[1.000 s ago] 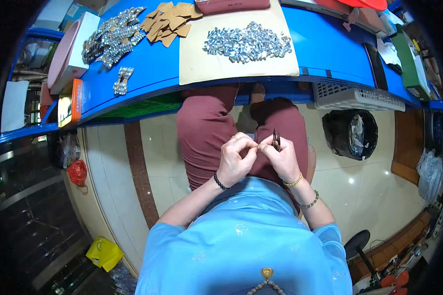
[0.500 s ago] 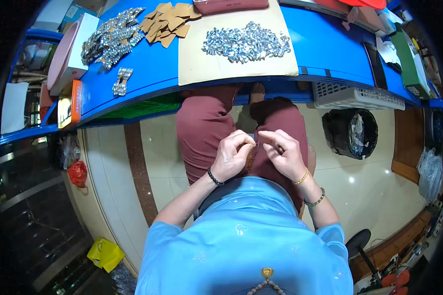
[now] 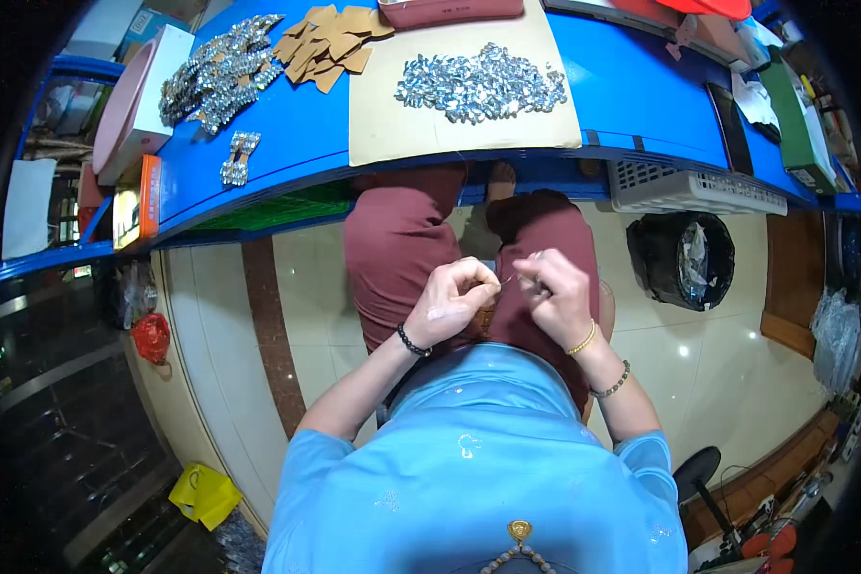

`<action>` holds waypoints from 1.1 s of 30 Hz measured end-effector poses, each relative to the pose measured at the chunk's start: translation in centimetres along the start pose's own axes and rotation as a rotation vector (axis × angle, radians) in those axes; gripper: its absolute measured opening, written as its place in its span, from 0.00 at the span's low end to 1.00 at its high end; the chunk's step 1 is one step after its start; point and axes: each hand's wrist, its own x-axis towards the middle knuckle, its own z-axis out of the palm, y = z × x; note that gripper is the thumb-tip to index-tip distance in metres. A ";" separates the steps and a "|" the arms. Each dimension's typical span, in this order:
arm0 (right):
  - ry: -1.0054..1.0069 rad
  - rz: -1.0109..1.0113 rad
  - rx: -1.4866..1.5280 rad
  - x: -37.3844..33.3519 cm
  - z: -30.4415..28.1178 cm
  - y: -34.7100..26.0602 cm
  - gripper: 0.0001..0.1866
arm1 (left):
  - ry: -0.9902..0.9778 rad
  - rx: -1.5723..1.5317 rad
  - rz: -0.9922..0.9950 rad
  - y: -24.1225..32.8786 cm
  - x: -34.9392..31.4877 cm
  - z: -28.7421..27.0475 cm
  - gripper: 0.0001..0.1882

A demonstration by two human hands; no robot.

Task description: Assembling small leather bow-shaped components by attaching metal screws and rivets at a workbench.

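Taking the lap as the clock's centre, a red plastic bag sits at nine o'clock and a yellow bag at eight. Toward ten, a heap of glittering trims lies on the blue table, with one trim set apart, nearer the table's edge. Brown card pieces overlap at eleven. Close in at ten, the left hand has thumb and fingertips pinched together on a thin strand; a black bead bracelet rings that wrist. Near twelve, shiny stones spread over a pale board. The strand is between the two hands, just above the lap, too fine to make out fully. Close in at two, the right hand has its fingers curled beside the strand; I cannot tell whether they grip it. Between two and three stands a black bin; near two, a white basket sits below the table's edge.
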 end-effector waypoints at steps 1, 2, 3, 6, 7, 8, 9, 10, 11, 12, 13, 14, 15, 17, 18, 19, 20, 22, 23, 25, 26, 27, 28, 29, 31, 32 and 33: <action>0.062 0.049 -0.004 0.3 -0.1 0.5 0.13 | -0.001 0.001 0.002 0.1 0.0 0.0 0.04; 0.123 0.098 -0.009 0.3 -0.1 0.8 0.10 | 0.022 -0.010 -0.002 0.1 0.1 0.1 0.04; 0.125 0.097 -0.011 0.2 -0.1 1.0 0.10 | 0.044 -0.022 -0.007 0.2 0.1 0.1 0.03; 0.212 0.653 0.491 -0.4 0.1 0.6 0.04 | 0.120 -0.008 0.041 -0.4 0.2 0.1 0.02; 0.212 0.654 0.488 -0.8 0.4 0.3 0.04 | 0.166 0.015 0.094 -0.9 0.3 0.1 0.02; 0.160 0.642 0.535 -1.2 1.0 -0.3 0.04 | 0.212 0.037 0.147 -1.4 0.4 0.2 0.01; 0.107 0.629 0.581 -1.5 1.6 -0.8 0.05 | 0.210 0.036 0.149 -1.9 0.6 0.5 0.01; 0.053 0.616 0.629 -1.6 2.1 -1.2 0.06 | 0.248 0.085 0.196 -2.1 0.7 0.8 0.01; 0.054 0.615 0.629 -1.6 2.4 -1.2 0.06 | 0.286 0.136 0.243 -2.3 0.8 1.1 0.01; 0.062 0.606 0.648 -1.5 2.7 -1.3 0.05 | 0.325 0.186 0.290 -2.5 0.8 1.3 0.02; 0.070 0.595 0.667 -1.4 2.9 -1.3 0.05 | 0.327 0.187 0.292 -2.6 0.8 1.4 0.02; 0.078 0.583 0.686 -1.3 3.0 -1.4 0.05 | 0.328 0.191 0.302 -2.7 0.6 1.4 0.02; 0.077 0.582 0.685 -1.3 3.0 -1.5 0.05 | 0.327 0.192 0.311 -2.6 0.6 1.5 0.02; 0.091 0.546 0.635 -1.2 3.0 -1.5 0.04 | 0.328 0.192 0.322 -2.4 0.6 1.6 0.01; 0.098 0.528 0.610 -1.2 3.0 -1.6 0.04 | 0.355 0.158 0.299 -2.3 0.6 1.6 0.02; 0.096 0.527 0.608 -1.2 2.9 -1.6 0.04 | 0.382 0.124 0.276 -2.2 0.6 1.6 0.02; 0.070 0.521 0.533 -1.2 2.8 -1.7 0.04 | 0.409 0.090 0.253 -1.9 0.6 1.6 0.02; 0.018 0.508 0.382 -1.2 2.6 -1.9 0.04 | 0.396 0.063 0.239 -1.6 0.7 1.4 0.02; 0.016 0.507 0.380 -1.2 2.6 -2.1 0.04 | 0.381 0.039 0.224 -1.4 0.8 1.2 0.02; -0.011 0.460 0.277 -1.2 2.7 -2.5 0.03 | 0.366 0.012 0.209 -1.4 0.9 1.0 0.03; -0.024 0.436 0.226 -1.2 2.8 -2.6 0.03 | 0.352 0.013 0.213 -1.5 0.8 0.9 0.03; -0.024 0.435 0.224 -1.1 2.9 -2.7 0.03 | 0.337 0.014 0.217 -1.4 0.9 0.7 0.03; -0.024 0.427 0.232 -1.0 3.0 -2.8 0.04 | 0.322 0.016 0.222 -1.3 0.9 0.6 0.04; -0.023 0.417 0.240 -0.8 3.1 -2.9 0.04 | 0.321 0.016 0.225 -1.2 0.9 0.4 0.04; -0.019 0.404 0.245 -0.8 3.2 -2.8 0.04 | 0.276 -0.096 0.081 -0.6 0.7 0.4 0.04; -0.032 0.391 0.215 -0.7 3.1 -2.8 0.04 | 0.253 -0.149 0.011 -0.3 0.5 0.4 0.04; -0.043 0.376 0.185 -0.6 3.0 -2.8 0.05 | 0.250 -0.145 0.021 -0.3 0.4 0.5 0.04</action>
